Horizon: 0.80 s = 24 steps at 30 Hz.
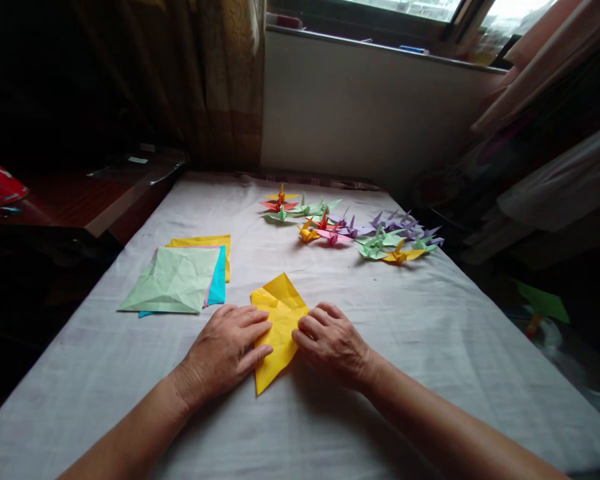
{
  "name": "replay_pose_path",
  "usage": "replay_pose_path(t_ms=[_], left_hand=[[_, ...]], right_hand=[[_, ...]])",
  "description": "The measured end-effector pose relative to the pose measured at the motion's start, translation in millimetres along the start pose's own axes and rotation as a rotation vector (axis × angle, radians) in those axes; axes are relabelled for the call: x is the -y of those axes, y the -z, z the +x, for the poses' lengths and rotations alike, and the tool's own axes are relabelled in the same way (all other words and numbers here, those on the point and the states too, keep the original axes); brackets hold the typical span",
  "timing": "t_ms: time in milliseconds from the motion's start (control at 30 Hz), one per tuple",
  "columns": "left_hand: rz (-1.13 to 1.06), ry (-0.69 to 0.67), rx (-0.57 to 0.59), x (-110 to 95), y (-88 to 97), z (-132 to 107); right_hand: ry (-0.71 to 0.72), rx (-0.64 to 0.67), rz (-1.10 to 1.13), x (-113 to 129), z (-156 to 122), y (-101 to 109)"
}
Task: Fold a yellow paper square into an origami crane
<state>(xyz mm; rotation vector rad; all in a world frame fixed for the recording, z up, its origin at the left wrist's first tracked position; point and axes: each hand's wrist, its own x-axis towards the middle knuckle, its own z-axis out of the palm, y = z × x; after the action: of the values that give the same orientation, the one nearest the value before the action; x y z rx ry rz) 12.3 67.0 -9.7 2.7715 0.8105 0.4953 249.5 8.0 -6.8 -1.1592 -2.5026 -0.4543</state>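
Yellow paper at the centre: steadied the folded sheet (280, 327) on its left side with the left hand (235, 343), laid palm down with fingers nearly straight and slightly parted. Worked the opposite edge with the right hand (333, 340), curled narrow, seemingly pinching the paper between thumb and fingers; could not make out the exact grip beneath the knuckles. Had the sheet between both hands on the white cloth (220, 433), with one long point toward the body and a broader peak just beyond the fingertips. Judged it partly folded: creased and brought to a kite-like outline, but without raised wings or neck.

Just beyond the left hand and to its left, saw a loose stack of flat paper: a pale green sheet (175, 280) on top, with a blue sheet (220, 280) and a yellow sheet (200, 241) showing beneath. Noted creases in the green; judged the stack as left to shape, without telling the depth of folding.

Well beyond the right hand, saw a cluster of finished-looking paper birds: a pink bird (333, 237) ahead of it, an orange bird (403, 255) to its right, purple birds (407, 225) farther out. Past both hands, saw a pale wall (355, 107) below a window ledge (380, 48).
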Motion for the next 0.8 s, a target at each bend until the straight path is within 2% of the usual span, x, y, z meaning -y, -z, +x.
replay_pose_path(t_ms=[100, 200, 333, 467, 633, 800], left_hand=[[0.0, 0.009, 0.061, 3.5, -0.6, -4.5], [-0.021, 0.018, 0.091, 6.0, -1.3, -5.7], [-0.046, 0.022, 0.143, 7.3, 1.1, -6.4], [-0.063, 0.003, 0.176, 9.7, 5.8, -9.8], [-0.128, 0.03, 0.226, 12.7, 8.4, -11.0], [-0.155, 0.045, 0.176, 10.0, 4.1, -8.9]], right_hand=[[0.03, -0.006, 0.113, -3.6, -4.4, 1.0], [0.013, 0.084, 0.256, -20.2, -9.9, 5.2], [-0.132, 0.236, 0.503, -46.6, -8.9, 7.6], [-0.248, 0.262, 0.722, -56.4, 2.8, -0.3], [-0.438, 0.172, 0.6, -41.8, 17.0, -19.6], [-0.549, 0.05, 0.517, -24.9, 18.4, -33.8]])
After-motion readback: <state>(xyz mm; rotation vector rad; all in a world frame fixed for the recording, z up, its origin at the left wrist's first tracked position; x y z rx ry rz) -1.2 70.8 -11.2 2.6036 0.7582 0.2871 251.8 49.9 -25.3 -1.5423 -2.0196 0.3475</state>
